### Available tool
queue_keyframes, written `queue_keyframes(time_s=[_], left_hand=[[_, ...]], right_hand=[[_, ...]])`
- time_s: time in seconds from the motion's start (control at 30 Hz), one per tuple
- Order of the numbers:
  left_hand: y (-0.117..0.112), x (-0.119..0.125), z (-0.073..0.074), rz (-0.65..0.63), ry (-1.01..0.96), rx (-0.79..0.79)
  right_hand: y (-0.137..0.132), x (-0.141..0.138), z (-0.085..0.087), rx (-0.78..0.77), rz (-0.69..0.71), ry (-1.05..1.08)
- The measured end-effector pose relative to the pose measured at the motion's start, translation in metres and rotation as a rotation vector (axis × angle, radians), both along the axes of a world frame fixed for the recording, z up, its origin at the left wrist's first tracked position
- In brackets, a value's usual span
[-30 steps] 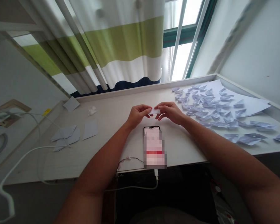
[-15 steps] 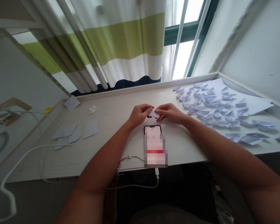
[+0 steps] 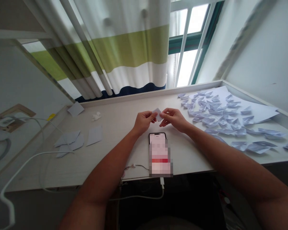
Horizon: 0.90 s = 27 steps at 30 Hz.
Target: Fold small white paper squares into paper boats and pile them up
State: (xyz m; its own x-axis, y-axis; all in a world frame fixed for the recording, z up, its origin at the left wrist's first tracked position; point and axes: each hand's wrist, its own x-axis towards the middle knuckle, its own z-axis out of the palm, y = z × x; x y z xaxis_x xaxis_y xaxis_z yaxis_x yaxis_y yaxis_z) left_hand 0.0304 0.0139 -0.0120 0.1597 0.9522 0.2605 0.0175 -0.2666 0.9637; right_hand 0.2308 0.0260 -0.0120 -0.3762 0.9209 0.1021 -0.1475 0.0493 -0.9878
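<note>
- Well, in the head view, your left hand point(image 3: 143, 122) and right hand point(image 3: 174, 119) pinch one small white paper point(image 3: 157, 111) between thumbs and fingertips, other fingers loosely curled.
- The paper is over the desk point(image 3: 120, 116), just past the phone point(image 3: 157, 148).
- Maybe match the edges, then press each fold flat.
- The phone's screen is blurry, so I can't read words or brands.

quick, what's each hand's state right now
Left hand: closed, pinching the folded white paper.
Right hand: closed, pinching the same folded white paper.
</note>
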Motion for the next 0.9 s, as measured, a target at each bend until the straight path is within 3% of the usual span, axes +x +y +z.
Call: queue_keyframes(time_s=[0.4, 0.57, 0.9], left_hand=[[-0.0022, -0.0020, 0.0066, -0.105, -0.022, -0.035], [-0.0021, -0.0027, 0.0075, -0.092, -0.004, -0.011], [-0.0054, -0.0017, 0.0005, -0.039, 0.272, 0.166]], right_hand=[[-0.0018, 0.0030, 0.0022, 0.031, 0.097, -0.019], [-0.0007, 0.0034, 0.0001, 0.020, 0.108, -0.008], [-0.0022, 0.0000, -0.0022, 0.040, 0.091, -0.050]])
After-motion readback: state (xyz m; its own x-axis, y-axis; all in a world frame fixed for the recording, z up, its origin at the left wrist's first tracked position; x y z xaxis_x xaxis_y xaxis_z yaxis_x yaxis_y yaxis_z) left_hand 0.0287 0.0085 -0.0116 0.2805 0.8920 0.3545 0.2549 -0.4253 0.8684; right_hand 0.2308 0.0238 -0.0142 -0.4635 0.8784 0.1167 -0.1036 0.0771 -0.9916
